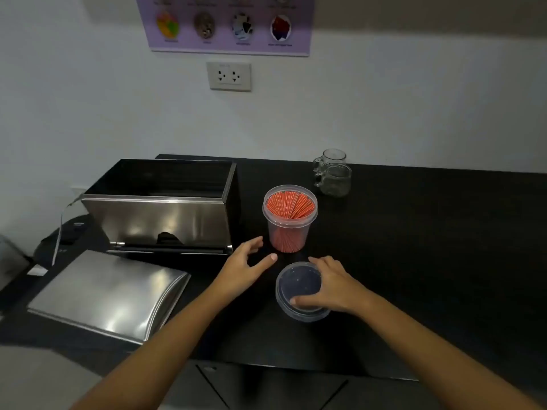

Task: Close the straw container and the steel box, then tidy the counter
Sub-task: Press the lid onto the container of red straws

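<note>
Right hand [331, 287] palm-down, grip clamped around clear lid [300, 291]; left hand [244, 266] spread apart beside straw container [290, 217]

The steel box [165, 214] is brushed metal with a soft, streaky gloss, and its loose lid [109, 294] shows the same bright sheen. The straw container [290, 220] is clear, smooth plastic, as is the round lid [299, 291]; the straws [290, 205] inside look like matt orange paper. The desk [429, 247] is dark and matt. Two mugs [333, 173] are clear glass.
</note>
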A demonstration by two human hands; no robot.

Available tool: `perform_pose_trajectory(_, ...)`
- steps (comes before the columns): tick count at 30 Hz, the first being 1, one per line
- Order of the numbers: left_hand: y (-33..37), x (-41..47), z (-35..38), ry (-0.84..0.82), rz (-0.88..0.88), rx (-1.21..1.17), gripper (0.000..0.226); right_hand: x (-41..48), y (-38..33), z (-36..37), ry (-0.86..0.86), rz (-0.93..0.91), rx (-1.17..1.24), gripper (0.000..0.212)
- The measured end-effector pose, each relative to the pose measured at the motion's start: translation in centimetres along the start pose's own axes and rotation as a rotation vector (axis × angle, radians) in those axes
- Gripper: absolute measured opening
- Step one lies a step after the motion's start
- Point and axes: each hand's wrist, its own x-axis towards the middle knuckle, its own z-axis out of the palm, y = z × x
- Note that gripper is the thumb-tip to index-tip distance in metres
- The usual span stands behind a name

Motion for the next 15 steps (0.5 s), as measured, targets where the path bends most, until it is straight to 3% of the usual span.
perform_pose_trajectory(7,-1.1,1.3,-0.3,-0.073,-0.006,-0.040,0.070,0.4,0.0,1.0,-0.004,0.050,-0.128,0.130)
perform_pose_trajectory(15,-1.1,2.7,-0.2,-0.166,0.071,0.069,0.093,0.7,0.0,0.6,0.076,0.094,-0.126,0.123)
